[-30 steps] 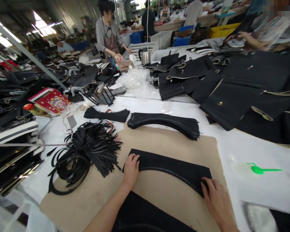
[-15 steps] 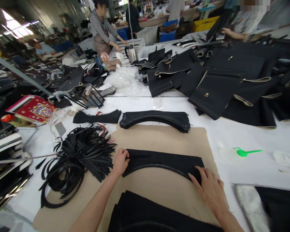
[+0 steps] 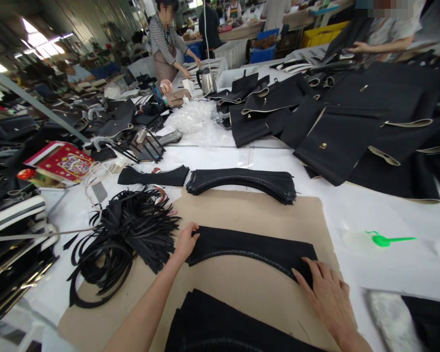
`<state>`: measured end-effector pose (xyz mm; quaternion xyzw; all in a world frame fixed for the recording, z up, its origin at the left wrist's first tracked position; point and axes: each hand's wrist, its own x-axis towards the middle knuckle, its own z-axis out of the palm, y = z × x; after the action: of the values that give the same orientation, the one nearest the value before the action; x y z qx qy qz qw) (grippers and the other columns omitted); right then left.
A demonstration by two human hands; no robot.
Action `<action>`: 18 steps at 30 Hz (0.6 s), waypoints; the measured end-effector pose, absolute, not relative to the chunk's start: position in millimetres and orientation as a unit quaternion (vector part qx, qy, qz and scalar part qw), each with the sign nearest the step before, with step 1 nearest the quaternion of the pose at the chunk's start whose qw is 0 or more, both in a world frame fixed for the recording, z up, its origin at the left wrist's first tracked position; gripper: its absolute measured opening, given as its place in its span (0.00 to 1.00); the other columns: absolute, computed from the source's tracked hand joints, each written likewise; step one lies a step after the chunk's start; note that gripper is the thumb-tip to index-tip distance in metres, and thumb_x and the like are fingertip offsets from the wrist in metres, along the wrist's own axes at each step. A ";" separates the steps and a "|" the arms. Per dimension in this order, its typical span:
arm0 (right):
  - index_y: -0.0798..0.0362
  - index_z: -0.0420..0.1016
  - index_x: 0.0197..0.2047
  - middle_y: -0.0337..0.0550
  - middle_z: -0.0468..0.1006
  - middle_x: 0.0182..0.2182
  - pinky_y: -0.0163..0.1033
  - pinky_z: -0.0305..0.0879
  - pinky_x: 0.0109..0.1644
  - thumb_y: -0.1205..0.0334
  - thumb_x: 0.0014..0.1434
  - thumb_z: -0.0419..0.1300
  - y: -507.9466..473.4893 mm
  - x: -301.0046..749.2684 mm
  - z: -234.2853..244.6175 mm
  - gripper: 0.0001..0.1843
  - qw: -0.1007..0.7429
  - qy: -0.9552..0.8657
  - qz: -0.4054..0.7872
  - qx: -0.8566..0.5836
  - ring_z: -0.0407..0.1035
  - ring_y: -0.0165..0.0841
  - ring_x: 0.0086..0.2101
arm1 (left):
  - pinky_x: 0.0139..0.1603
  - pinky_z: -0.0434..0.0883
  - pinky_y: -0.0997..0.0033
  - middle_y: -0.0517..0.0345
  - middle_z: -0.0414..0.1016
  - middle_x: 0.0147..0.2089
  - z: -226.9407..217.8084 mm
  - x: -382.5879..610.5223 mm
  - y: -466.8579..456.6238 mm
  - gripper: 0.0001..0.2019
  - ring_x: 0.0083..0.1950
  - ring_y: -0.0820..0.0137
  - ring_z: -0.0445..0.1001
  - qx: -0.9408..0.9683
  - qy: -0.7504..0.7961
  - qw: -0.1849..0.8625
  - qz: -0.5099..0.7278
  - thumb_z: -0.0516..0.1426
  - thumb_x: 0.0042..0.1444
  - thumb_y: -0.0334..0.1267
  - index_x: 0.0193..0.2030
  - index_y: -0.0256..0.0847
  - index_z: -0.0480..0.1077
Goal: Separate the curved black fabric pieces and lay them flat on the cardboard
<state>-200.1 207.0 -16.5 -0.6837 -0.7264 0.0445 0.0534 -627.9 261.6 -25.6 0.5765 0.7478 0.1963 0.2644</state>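
Our left hand (image 3: 185, 242) had shifted to the left end of the black panel (image 3: 249, 243) — fingers curled, grip unclear; our right hand (image 3: 325, 291), half open, touched the other end.

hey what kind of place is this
Probably a factory workshop, perhaps for bags: black panels with gold-coloured fittings lie piled, black strips are heaped, and an aproned person stands beyond.
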 end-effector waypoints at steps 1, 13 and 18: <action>0.50 0.62 0.57 0.51 0.69 0.49 0.53 0.61 0.45 0.37 0.62 0.34 206.9 -199.9 -17.3 0.34 0.054 -0.727 0.042 -0.683 0.63 0.47 0.48 | 0.46 0.67 0.67 0.58 0.74 0.40 -24.6 -626.4 261.4 0.09 0.44 0.67 0.73 0.575 0.751 0.259 0.196 0.55 0.52 0.28 0.40 0.43 0.65; 0.50 0.61 0.57 0.51 0.69 0.49 0.53 0.61 0.44 0.38 0.63 0.35 207.6 -201.9 -16.7 0.32 0.052 -0.728 0.045 -0.682 0.64 0.46 0.46 | 0.47 0.69 0.62 0.55 0.71 0.40 -26.7 -616.9 255.1 0.15 0.44 0.64 0.72 0.593 0.766 0.167 0.183 0.54 0.53 0.27 0.48 0.42 0.63; 0.50 0.62 0.58 0.51 0.69 0.48 0.51 0.60 0.45 0.40 0.64 0.39 208.0 -202.5 -15.9 0.30 0.045 -0.722 0.040 -0.689 0.64 0.45 0.46 | 0.60 0.62 0.55 0.46 0.64 0.54 -16.3 -591.3 238.2 0.15 0.58 0.60 0.63 0.634 0.737 0.112 0.208 0.47 0.61 0.31 0.53 0.41 0.64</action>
<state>-202.5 208.0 -15.9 -0.6890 -0.7222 0.0397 0.0454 -591.3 238.2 -16.3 0.6338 0.7367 0.2076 0.1117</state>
